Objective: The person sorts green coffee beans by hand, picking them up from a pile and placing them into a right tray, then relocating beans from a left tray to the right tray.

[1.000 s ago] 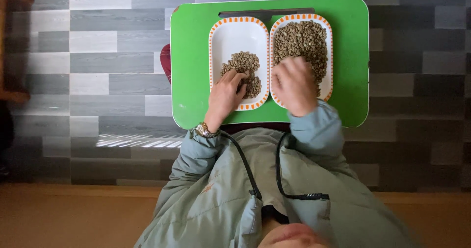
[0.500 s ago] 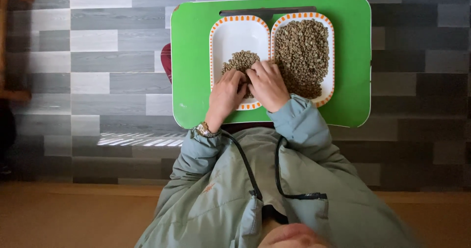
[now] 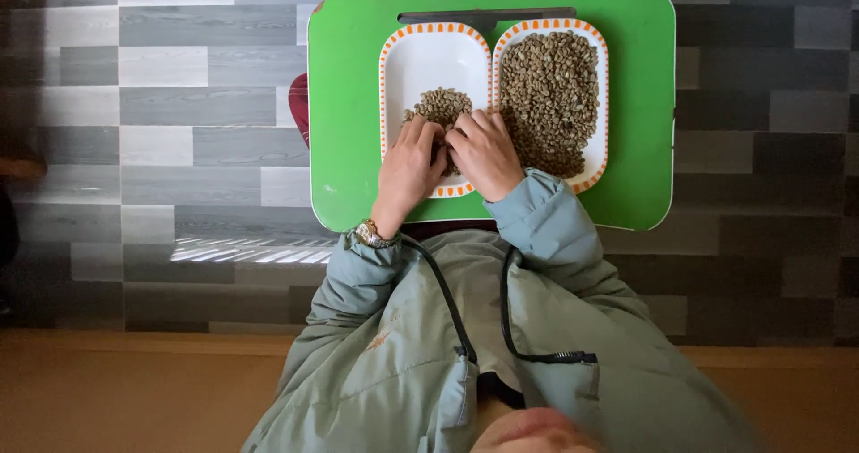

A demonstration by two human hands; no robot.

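Sorting of greenish beans looks to be the step in hand: both hands meet over the small heap of beans (image 3: 440, 106) in the left dish (image 3: 436, 57), at its near end. The left hand (image 3: 407, 168) rests palm down with fingers curled into the heap, and the right hand (image 3: 486, 153) has crossed over from its own side, fingertips pressed against the same pile; whether either pinches a bean cannot be told, since the fingers hide it. The right dish (image 3: 594, 161) carries the far larger load of beans (image 3: 548, 90), spread over almost its whole floor. By my judgement, a next move would call for a fine pinch on single beans and a steady lift clear of the orange-edged rim, so that nothing scatters on the green tray (image 3: 344, 104). Counted: two white dishes side by side, touching; two bean piles, one per dish; one tray; one wristwatch (image 3: 368, 235) on the left wrist; two hands.
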